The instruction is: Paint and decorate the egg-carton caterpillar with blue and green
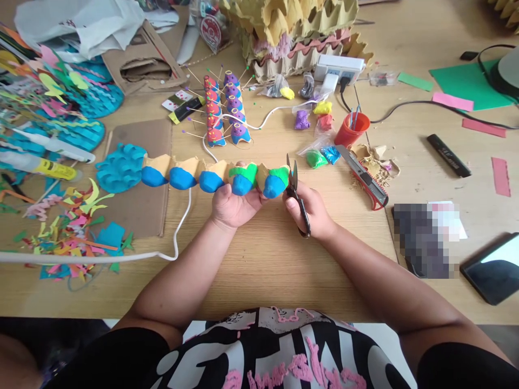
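Observation:
A strip of egg carton cups point(211, 181) stretches crosswise over the table, its cup bottoms coated blue and its two rightmost cups also carrying green. My left hand point(239, 206) grips it from below near the right end, fingers partly hidden behind it. In my right hand point(311, 210) is a pair of black-handled scissors point(295, 189), blades pointing up and slightly parted beside the rightmost cup. Whether the blades touch the cup I cannot tell. Beyond stand two decorated carton strips, one red and blue point(214, 111), one purple and blue point(235, 108), with pins stuck in them.
A red cup point(352, 128) and a box cutter point(367, 181) lie to the right, near bags of coloured clay point(316, 158). Stacked egg trays point(300, 38) stand at the back. Paper scraps point(73, 232) cover the left, and a white cable point(121, 259) crosses there.

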{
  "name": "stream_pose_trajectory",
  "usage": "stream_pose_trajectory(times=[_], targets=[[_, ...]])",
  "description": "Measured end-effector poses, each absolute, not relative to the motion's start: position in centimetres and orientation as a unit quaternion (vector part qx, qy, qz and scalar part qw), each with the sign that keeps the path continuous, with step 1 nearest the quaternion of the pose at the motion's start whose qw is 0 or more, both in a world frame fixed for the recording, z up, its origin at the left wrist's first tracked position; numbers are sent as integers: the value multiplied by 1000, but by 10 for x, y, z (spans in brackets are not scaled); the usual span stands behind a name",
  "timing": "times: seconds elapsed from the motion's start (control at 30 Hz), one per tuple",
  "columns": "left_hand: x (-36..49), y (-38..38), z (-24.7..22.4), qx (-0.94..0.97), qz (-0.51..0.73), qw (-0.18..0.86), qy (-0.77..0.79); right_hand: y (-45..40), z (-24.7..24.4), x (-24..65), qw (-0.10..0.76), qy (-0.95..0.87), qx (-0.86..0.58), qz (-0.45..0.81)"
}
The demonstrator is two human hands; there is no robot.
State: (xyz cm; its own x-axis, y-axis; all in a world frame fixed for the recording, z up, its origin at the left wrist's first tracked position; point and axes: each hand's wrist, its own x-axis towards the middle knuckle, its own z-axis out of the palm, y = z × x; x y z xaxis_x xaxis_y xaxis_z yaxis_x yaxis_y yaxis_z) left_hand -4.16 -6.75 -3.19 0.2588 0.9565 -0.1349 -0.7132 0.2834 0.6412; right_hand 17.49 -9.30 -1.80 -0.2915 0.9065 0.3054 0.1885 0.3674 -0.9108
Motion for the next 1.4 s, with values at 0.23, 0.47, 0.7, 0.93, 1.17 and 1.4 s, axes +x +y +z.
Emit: stream_pose_trajectory(times=[0.23, 0.47, 0.7, 0.93, 1.17, 1.4], targets=[[-42, -70, -26, 249, 553, 733, 308, -94, -15, 174, 451, -689, -389, 413], [-43, -71, -25, 274, 559, 726, 291, -92, -14, 176, 451, -696, -385, 404], [-44, -69, -25, 260, 555, 743, 270, -91, -15, 179, 408, -713, -389, 416], [-44, -69, -25, 248, 561, 734, 291, -93, -15, 177, 414, -702, -384, 434], [-44, -71, -22, 269, 567, 737, 252, -96, -11, 174, 433, -684, -374, 452], [-46, -71, -26, 246, 563, 736, 283, -97, -7, 174, 436, -680, -383, 448]])
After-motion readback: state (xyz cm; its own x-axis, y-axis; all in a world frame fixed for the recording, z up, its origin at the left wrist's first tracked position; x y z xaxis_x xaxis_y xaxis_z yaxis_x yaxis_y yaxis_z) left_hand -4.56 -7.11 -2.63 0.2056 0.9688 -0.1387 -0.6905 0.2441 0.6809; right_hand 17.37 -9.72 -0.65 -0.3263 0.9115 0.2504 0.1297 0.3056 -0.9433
